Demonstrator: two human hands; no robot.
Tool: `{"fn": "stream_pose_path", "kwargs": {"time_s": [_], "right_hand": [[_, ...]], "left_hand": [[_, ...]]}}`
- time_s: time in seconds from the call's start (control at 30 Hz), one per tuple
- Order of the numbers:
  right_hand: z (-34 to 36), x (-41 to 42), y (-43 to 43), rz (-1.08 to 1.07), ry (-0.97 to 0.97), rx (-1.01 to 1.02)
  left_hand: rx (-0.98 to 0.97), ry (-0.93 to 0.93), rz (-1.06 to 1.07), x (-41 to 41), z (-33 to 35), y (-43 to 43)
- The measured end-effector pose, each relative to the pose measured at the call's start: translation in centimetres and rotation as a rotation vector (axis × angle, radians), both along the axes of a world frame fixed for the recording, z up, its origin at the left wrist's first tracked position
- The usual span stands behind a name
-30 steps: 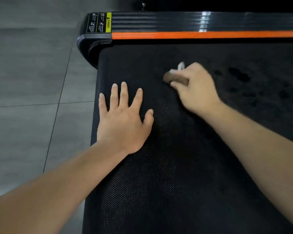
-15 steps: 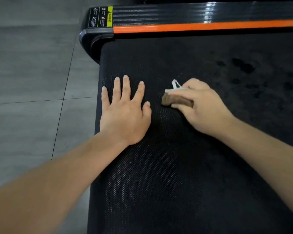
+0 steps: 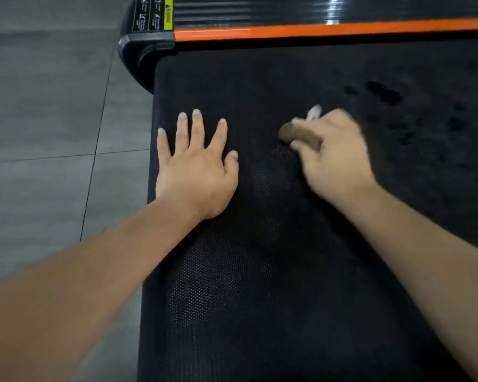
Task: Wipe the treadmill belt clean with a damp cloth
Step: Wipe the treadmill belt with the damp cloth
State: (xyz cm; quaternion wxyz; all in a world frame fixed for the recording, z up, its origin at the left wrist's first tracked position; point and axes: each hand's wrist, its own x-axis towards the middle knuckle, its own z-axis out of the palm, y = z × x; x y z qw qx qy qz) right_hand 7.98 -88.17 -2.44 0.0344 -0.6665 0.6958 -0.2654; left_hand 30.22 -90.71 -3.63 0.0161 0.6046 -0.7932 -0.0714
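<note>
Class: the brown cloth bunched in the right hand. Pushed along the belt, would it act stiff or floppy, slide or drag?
Probably floppy: the brown cloth is bunched small inside the right hand. Likely drags: the belt looks finely textured.

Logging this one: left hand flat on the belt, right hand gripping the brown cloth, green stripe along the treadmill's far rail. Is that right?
Not quite. The stripe along the far rail is orange, not green, as the head view shows. The rest stands: the left hand lies flat on the belt, and the right hand grips the brown cloth.
</note>
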Motion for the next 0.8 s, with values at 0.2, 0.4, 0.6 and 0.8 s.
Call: {"fn": "stream_pose_path", "kwargs": {"time_s": [0.2, 0.4, 0.6, 0.8], "right_hand": [[1.3, 1.4, 5.4, 0.358, 0.01, 0.063], [0.1, 2.0, 6.1, 0.121, -0.058, 0.023], [1.2, -1.0, 6.8, 0.191, -0.014, 0.017], [0.3, 4.2, 12.9, 0.311, -0.084, 0.055]], "left_hand": [[0.015, 0.013, -0.004, 0.2, 0.1, -0.1], [0.019, 0.02, 0.005, 0.1, 0.0, -0.2], [0.011, -0.005, 0.0, 0.1, 0.0, -0.1], [-0.002, -0.008, 0.017, 0.1, 0.0, 0.0]]}}
